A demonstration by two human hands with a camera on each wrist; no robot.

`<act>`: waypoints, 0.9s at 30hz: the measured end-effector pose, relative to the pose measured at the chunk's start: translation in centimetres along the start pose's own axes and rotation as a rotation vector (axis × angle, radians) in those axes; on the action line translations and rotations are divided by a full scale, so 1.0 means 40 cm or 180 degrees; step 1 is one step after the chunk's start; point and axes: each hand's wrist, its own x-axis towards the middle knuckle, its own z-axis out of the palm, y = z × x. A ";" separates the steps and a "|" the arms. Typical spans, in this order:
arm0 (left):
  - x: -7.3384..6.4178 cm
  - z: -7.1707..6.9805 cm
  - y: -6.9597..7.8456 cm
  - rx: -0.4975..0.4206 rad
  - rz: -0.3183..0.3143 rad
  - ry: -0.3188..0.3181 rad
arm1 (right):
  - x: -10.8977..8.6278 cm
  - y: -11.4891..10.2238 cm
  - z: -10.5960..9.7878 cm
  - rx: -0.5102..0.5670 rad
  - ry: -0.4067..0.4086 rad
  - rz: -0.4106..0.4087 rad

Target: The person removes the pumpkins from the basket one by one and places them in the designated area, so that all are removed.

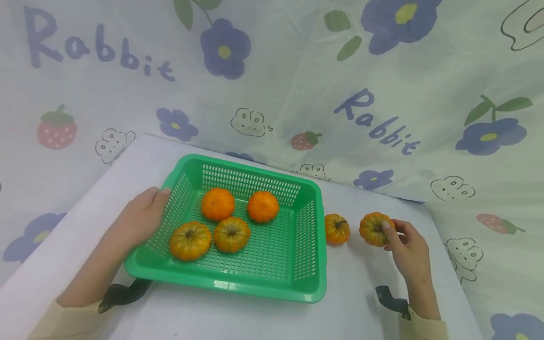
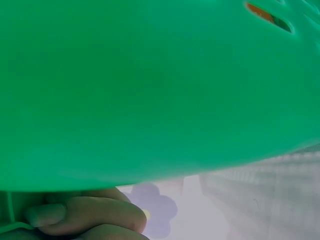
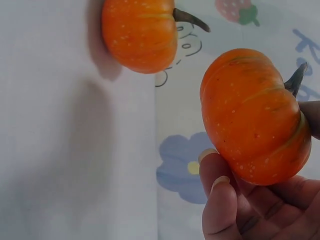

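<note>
My left hand (image 1: pixel 144 215) grips the left rim of a green plastic basket (image 1: pixel 272 290), its thumb over the edge; curled fingers (image 2: pixel 95 212) show under the rim in the left wrist view. Inside the basket lie several small pumpkins, two bright orange at the back and two yellow-green striped ones (image 1: pixel 190 241) nearer the front. Off to the right, my right hand (image 1: pixel 410 248) holds a small orange pumpkin (image 3: pixel 255 120) between thumb and fingers, its dark stem facing up. Between that hand and the basket, another small pumpkin (image 1: pixel 337 230) sits on the table, beside the basket's right wall.
A white cloth covers the table (image 1: pixel 340 302). Behind it hangs a pale curtain (image 1: pixel 276 85) printed with flowers, strawberries and rabbits. Dark straps (image 1: pixel 391 300) cross both wrists.
</note>
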 end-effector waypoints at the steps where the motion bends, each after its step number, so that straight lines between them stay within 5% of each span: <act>1: 0.001 0.000 0.000 0.0004 -0.0004 -0.0003 | 0.001 0.006 0.003 0.0034 -0.0004 0.0013; 18: 0.014 0.001 -0.010 0.0005 0.0005 -0.0003 | 0.013 0.067 0.031 0.0328 -0.0047 0.0220; 27: 0.005 -0.002 -0.007 -0.0014 -0.0024 -0.0037 | 0.024 0.073 0.052 0.0097 -0.0201 0.0300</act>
